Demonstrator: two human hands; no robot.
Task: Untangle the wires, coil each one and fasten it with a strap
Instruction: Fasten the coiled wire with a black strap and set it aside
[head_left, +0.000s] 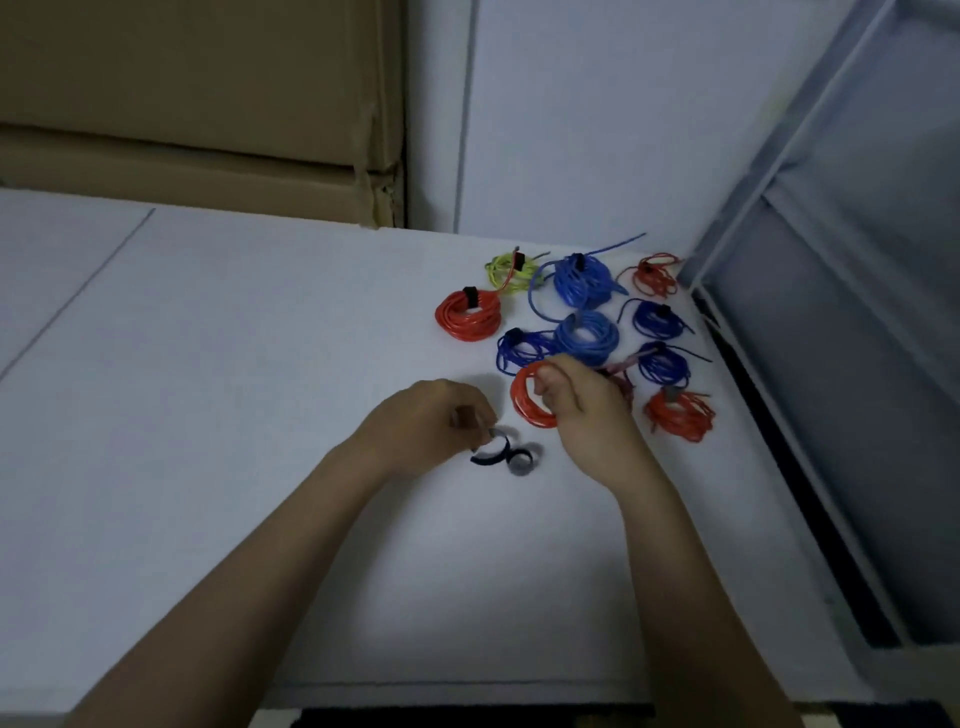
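Right hand (582, 410) grips unstrapped red coil (527, 400) | left hand (431, 421) pinches dark strap (493, 451) over worktop (260, 415) | Risk: loosened grip lets loops spring apart before strapping.

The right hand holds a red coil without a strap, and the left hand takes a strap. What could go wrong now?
1. The red coil, gripped only by the right hand, has no strap yet; a loose grip could let its loops spring apart.
2. The left hand pinches one dark strap; another strap lies against it and may lift with it.
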